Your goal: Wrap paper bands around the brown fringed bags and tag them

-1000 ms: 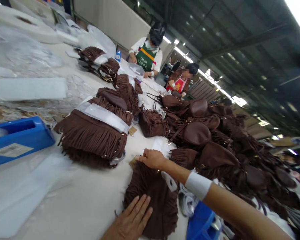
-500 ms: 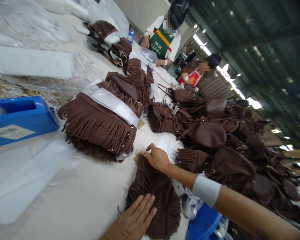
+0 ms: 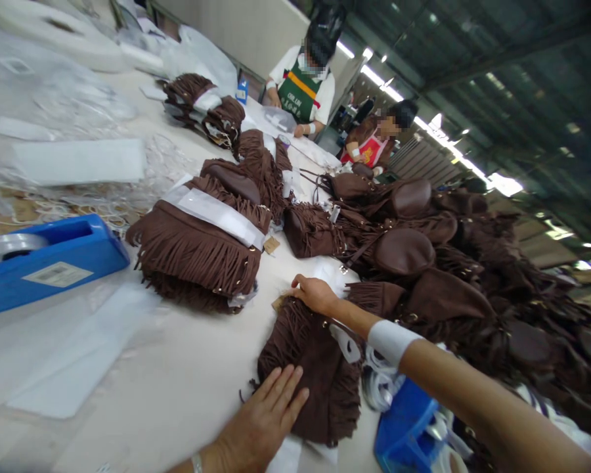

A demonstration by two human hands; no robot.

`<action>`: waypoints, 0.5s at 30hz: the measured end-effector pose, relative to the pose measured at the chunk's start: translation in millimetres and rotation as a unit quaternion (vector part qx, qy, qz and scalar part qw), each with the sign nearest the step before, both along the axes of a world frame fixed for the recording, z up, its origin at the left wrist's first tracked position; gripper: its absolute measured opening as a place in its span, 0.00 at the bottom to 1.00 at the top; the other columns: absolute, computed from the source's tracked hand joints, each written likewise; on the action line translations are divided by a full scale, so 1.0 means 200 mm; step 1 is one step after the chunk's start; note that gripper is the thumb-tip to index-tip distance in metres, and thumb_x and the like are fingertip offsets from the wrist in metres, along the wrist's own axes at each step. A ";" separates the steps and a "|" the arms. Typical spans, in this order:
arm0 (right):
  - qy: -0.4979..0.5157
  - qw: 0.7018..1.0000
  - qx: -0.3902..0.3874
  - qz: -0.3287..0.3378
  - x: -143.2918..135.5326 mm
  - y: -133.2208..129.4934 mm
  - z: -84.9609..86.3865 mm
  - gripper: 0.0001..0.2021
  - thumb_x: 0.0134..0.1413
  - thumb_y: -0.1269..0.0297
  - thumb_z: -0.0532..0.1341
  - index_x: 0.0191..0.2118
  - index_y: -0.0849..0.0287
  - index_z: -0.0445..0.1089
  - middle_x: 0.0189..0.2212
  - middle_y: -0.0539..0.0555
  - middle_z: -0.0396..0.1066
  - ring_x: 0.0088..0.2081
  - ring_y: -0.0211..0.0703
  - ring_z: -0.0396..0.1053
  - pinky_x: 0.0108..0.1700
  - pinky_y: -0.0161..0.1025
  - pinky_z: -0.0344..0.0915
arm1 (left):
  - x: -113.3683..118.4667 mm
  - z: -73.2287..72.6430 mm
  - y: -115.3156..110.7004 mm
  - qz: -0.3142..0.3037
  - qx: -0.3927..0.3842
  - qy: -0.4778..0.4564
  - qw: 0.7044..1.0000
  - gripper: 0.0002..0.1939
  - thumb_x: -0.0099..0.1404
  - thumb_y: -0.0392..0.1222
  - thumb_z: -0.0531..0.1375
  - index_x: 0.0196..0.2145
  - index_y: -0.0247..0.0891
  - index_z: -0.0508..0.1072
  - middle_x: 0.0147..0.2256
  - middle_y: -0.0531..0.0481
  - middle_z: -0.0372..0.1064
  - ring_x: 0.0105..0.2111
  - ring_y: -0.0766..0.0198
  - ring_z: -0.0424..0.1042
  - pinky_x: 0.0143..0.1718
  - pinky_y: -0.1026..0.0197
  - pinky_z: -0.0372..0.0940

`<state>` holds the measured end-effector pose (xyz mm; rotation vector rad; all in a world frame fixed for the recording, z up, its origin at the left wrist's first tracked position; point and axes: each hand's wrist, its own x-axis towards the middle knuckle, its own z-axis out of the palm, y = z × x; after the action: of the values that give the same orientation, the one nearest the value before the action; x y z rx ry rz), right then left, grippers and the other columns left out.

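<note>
A dark brown fringed bag (image 3: pixel 320 387) lies on the pale table in front of me. My left hand (image 3: pixel 263 414) rests flat on its near left side, fingers stretched out. At the bag's far edge my right hand (image 3: pixel 315 294) has its fingers curled and closed on the edge, beside a small brown tag (image 3: pixel 278 302). A white piece with a hole (image 3: pixel 347 345) shows at the bag's right side. To the far left of my right hand sits a stack of fringed bags (image 3: pixel 197 253) with a white band (image 3: pixel 217 213) across it.
A blue tape dispenser (image 3: pixel 54 263) stands at the left, near white translucent sheets (image 3: pixel 79 368). Another blue dispenser (image 3: pixel 406 427) is at the lower right. Brown bags (image 3: pixel 404 253) pile up along the right. Two people (image 3: pixel 300 92) work at the far end.
The view has shifted slightly. Both hands stay on the bag in much the same places. More of the white piece with the hole now shows at the bag's right side.
</note>
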<state>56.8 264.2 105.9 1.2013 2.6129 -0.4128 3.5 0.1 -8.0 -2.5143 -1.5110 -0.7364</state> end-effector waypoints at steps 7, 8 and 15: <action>0.149 0.975 0.095 0.135 0.24 -0.74 0.17 0.19 0.70 0.61 0.45 0.62 0.56 0.59 0.55 0.60 0.67 0.58 0.48 0.63 0.59 0.45 0.61 | -0.01 0.00 -0.01 -0.008 0.011 -0.014 1.000 0.26 0.69 0.38 0.54 0.63 0.34 0.58 0.66 0.38 0.53 0.65 0.53 0.53 0.66 0.49 0.47; 0.162 0.970 0.104 0.148 0.33 -0.84 0.09 0.24 0.69 0.58 0.47 0.66 0.58 0.53 0.60 0.63 0.61 0.63 0.52 0.57 0.63 0.51 0.58 | -0.01 0.01 -0.01 -0.005 0.012 -0.019 1.000 0.25 0.70 0.39 0.54 0.63 0.34 0.59 0.65 0.39 0.54 0.65 0.54 0.53 0.66 0.50 0.47; 0.150 0.979 0.088 0.105 0.70 -0.99 -0.38 0.52 0.57 0.35 0.52 0.71 0.67 0.26 0.70 0.69 0.32 0.70 0.64 0.32 0.67 0.63 0.44 | -0.02 0.07 0.00 -0.016 0.015 -0.004 1.000 0.29 0.70 0.51 0.54 0.62 0.32 0.60 0.65 0.37 0.56 0.65 0.52 0.54 0.66 0.50 0.49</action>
<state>197.6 65.9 30.0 0.9595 3.0546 -0.3522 0.2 -0.5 5.9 -2.5231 -1.4552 -0.7696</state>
